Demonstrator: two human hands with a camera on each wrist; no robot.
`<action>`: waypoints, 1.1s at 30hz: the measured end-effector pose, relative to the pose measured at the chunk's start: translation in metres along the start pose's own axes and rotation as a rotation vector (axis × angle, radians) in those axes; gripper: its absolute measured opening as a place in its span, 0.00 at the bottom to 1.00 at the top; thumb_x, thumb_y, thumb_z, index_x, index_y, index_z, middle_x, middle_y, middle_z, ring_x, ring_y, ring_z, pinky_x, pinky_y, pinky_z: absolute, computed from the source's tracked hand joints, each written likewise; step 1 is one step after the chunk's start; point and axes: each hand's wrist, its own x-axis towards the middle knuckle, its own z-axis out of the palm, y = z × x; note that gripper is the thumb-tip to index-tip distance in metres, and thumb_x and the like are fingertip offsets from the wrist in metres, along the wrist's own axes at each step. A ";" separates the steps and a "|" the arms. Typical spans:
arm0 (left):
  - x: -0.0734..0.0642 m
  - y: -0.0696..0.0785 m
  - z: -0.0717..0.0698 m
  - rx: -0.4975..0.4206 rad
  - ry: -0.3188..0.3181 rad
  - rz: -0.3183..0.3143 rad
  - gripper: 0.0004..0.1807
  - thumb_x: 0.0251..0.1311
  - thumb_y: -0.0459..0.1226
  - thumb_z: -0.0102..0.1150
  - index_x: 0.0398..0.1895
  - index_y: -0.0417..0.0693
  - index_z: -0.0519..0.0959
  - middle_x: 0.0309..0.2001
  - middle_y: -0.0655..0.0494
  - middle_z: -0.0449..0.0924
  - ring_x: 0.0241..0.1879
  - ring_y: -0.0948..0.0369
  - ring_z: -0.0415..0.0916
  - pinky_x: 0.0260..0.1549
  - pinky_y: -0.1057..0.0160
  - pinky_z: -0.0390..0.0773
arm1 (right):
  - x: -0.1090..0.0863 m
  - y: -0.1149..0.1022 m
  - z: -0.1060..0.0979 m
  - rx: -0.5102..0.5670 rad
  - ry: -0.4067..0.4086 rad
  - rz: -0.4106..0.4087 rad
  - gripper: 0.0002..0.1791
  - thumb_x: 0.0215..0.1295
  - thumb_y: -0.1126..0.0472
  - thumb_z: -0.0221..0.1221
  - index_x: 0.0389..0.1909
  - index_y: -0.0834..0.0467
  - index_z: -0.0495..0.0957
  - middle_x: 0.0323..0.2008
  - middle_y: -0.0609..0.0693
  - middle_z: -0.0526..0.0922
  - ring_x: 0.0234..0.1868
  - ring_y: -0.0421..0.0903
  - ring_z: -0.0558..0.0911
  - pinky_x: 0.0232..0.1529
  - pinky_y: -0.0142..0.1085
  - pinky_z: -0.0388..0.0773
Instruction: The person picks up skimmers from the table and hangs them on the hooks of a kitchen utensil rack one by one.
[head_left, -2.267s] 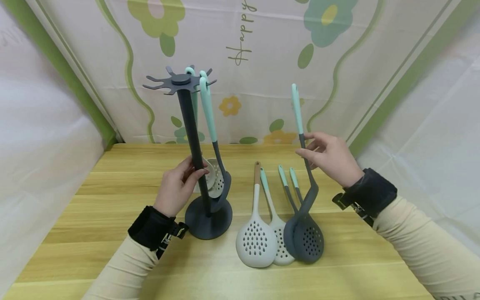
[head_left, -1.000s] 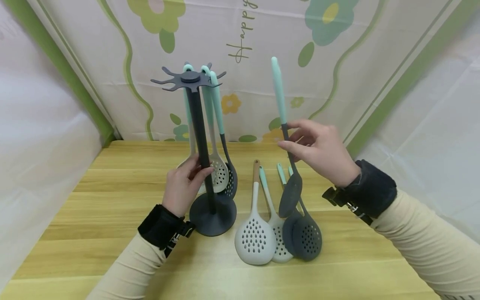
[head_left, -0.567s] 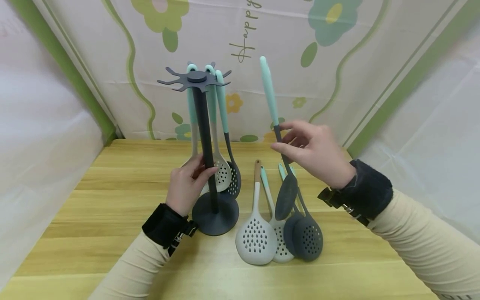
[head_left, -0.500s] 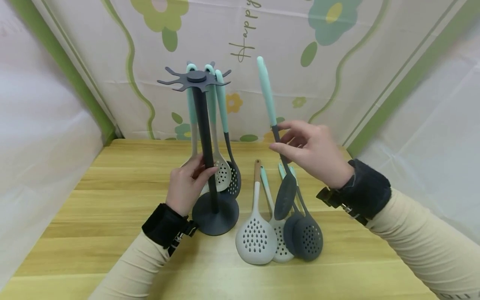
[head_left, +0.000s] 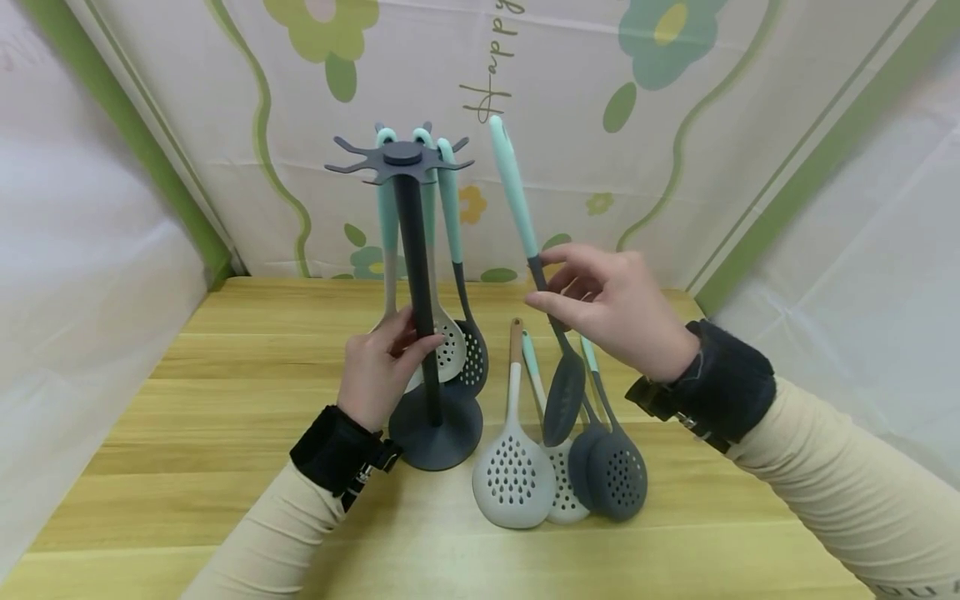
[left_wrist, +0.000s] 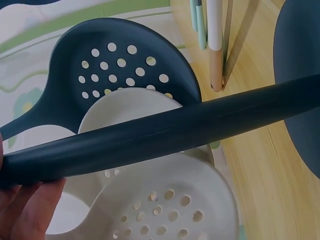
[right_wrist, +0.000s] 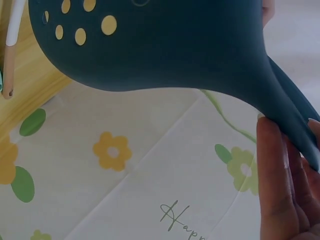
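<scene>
My left hand (head_left: 378, 371) grips the black pole (head_left: 411, 242) of an upright utensil rack around its lower middle. Mint handles of three utensils hang from its hooks; the dark skimmer (head_left: 474, 362) and a pale perforated spoon (head_left: 452, 350) show clearly. Close behind the pole, the left wrist view shows the hung skimmer's holed face (left_wrist: 125, 55). My right hand (head_left: 607, 304) pinches another dark skimmer (head_left: 566, 396) by its neck, handle up and leaning toward the rack. Its head hangs above the lying utensils. Holes in that head appear in the right wrist view, beside my fingers (right_wrist: 275, 175).
On the wooden table (head_left: 262, 417) right of the rack base (head_left: 435, 446) lie a white skimmer (head_left: 514, 483) with a wooden-tipped handle, a pale skimmer (head_left: 564, 483) and dark utensils (head_left: 624, 483), overlapping. A flower-printed cloth (head_left: 555, 50) stands behind the table's far edge.
My right hand has carried the skimmer up and left toward the rack, its handle now tilting left. The rack has shifted slightly right and turned, bringing the hung utensils into fuller view.
</scene>
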 end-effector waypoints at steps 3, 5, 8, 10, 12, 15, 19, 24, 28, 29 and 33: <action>0.000 0.001 0.000 -0.002 -0.001 0.005 0.17 0.57 0.32 0.69 0.49 0.37 0.81 0.38 0.43 0.87 0.41 0.49 0.88 0.37 0.57 0.86 | 0.000 -0.002 0.001 -0.013 -0.002 -0.010 0.20 0.59 0.66 0.69 0.52 0.65 0.80 0.30 0.54 0.88 0.26 0.43 0.85 0.30 0.29 0.81; 0.001 0.002 0.000 -0.002 -0.003 0.002 0.16 0.57 0.33 0.69 0.48 0.37 0.81 0.38 0.43 0.87 0.42 0.50 0.88 0.37 0.58 0.86 | 0.000 -0.003 0.001 -0.018 -0.007 -0.012 0.20 0.59 0.66 0.69 0.52 0.65 0.80 0.30 0.54 0.88 0.26 0.43 0.85 0.31 0.29 0.81; 0.002 0.003 0.000 0.004 -0.010 -0.010 0.15 0.58 0.34 0.69 0.47 0.38 0.82 0.37 0.44 0.87 0.42 0.51 0.88 0.38 0.59 0.86 | 0.000 -0.003 0.002 -0.019 -0.016 -0.012 0.20 0.59 0.66 0.69 0.53 0.65 0.80 0.30 0.54 0.88 0.26 0.42 0.84 0.31 0.30 0.82; 0.002 0.003 0.000 0.004 -0.015 -0.018 0.14 0.58 0.35 0.69 0.46 0.38 0.82 0.37 0.45 0.87 0.43 0.51 0.87 0.38 0.59 0.86 | 0.000 -0.004 0.002 -0.019 -0.020 -0.016 0.20 0.59 0.66 0.68 0.52 0.65 0.80 0.30 0.53 0.87 0.26 0.42 0.84 0.31 0.30 0.82; 0.002 0.003 0.000 0.002 -0.017 -0.020 0.14 0.58 0.35 0.69 0.46 0.38 0.82 0.37 0.44 0.87 0.43 0.51 0.88 0.38 0.59 0.86 | -0.001 -0.004 0.003 -0.020 -0.021 -0.020 0.20 0.59 0.66 0.69 0.52 0.65 0.80 0.29 0.53 0.87 0.26 0.42 0.84 0.30 0.31 0.81; 0.002 0.004 0.000 -0.007 -0.016 -0.022 0.15 0.58 0.35 0.69 0.46 0.37 0.82 0.38 0.44 0.88 0.42 0.51 0.88 0.38 0.58 0.86 | -0.001 -0.004 0.004 -0.022 -0.022 -0.021 0.20 0.59 0.66 0.69 0.52 0.65 0.80 0.29 0.52 0.87 0.25 0.41 0.84 0.29 0.31 0.81; 0.001 0.004 0.000 -0.012 -0.010 -0.021 0.16 0.56 0.34 0.69 0.47 0.37 0.82 0.38 0.44 0.88 0.42 0.50 0.88 0.38 0.57 0.86 | -0.001 -0.004 0.005 -0.015 -0.027 -0.016 0.20 0.59 0.65 0.69 0.52 0.65 0.80 0.29 0.52 0.87 0.25 0.41 0.83 0.29 0.31 0.81; 0.001 0.002 0.000 -0.007 -0.005 -0.012 0.17 0.56 0.34 0.70 0.47 0.36 0.82 0.38 0.43 0.88 0.42 0.49 0.87 0.38 0.57 0.86 | -0.002 -0.003 0.006 -0.014 -0.025 -0.019 0.21 0.58 0.66 0.70 0.53 0.65 0.80 0.29 0.52 0.87 0.25 0.41 0.83 0.29 0.31 0.81; 0.001 0.002 0.000 0.005 -0.002 -0.005 0.17 0.56 0.34 0.70 0.48 0.37 0.82 0.39 0.44 0.88 0.42 0.50 0.87 0.38 0.59 0.86 | -0.002 -0.002 0.008 -0.012 -0.021 -0.027 0.21 0.57 0.66 0.70 0.52 0.65 0.80 0.29 0.52 0.87 0.25 0.41 0.83 0.30 0.30 0.82; 0.002 0.002 0.000 0.007 0.000 -0.003 0.17 0.57 0.35 0.70 0.48 0.37 0.82 0.39 0.44 0.88 0.42 0.50 0.87 0.38 0.59 0.86 | -0.002 -0.002 0.008 -0.010 -0.020 -0.028 0.21 0.57 0.66 0.70 0.52 0.65 0.80 0.29 0.52 0.87 0.25 0.41 0.84 0.30 0.30 0.82; 0.002 0.002 0.001 0.008 0.006 0.003 0.17 0.56 0.35 0.70 0.48 0.37 0.82 0.38 0.44 0.88 0.42 0.51 0.88 0.37 0.60 0.86 | -0.002 -0.002 0.009 -0.001 -0.018 -0.033 0.21 0.57 0.66 0.70 0.52 0.65 0.81 0.29 0.52 0.87 0.25 0.40 0.83 0.30 0.30 0.82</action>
